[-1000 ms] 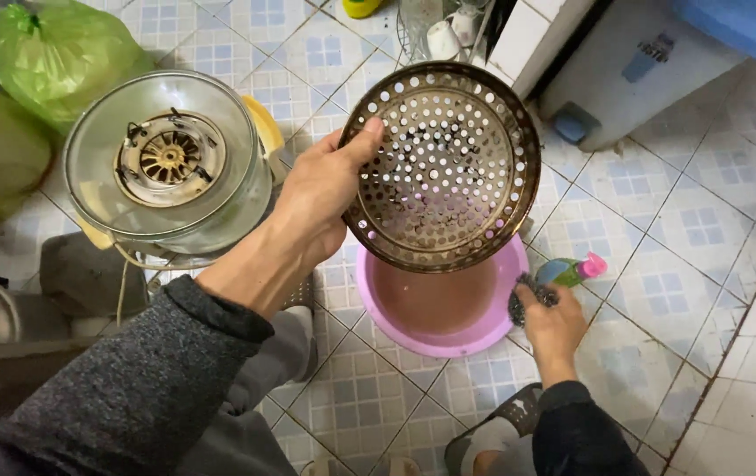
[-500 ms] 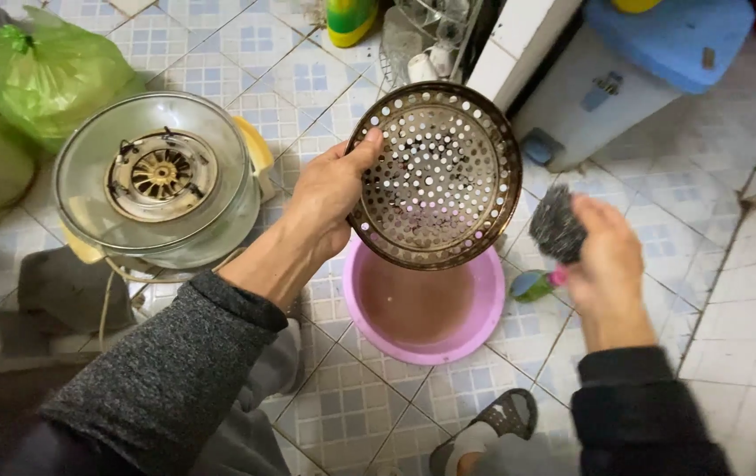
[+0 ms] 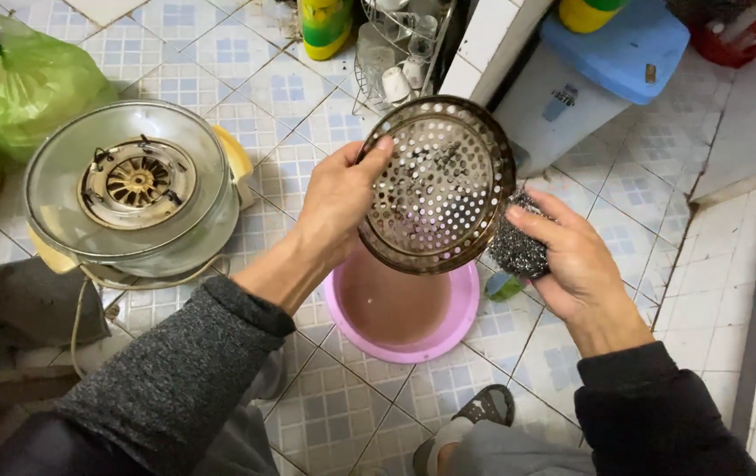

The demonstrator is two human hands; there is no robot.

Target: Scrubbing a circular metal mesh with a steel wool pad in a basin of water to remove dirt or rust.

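While the left hand (image 3: 335,204) grips the rim of a round perforated metal tray (image 3: 438,183), tilted above a pink basin (image 3: 402,310) on the tiled floor (image 3: 307,97), its fingers curl over the edge. Right-hand (image 3: 579,261) fingers close around a steel scouring pad (image 3: 519,247) touching the tray's lower right edge.

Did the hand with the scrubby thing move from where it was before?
Yes. The right hand rose from low beside the pink basin and now presses the steel wool scrubber against the perforated metal tray.
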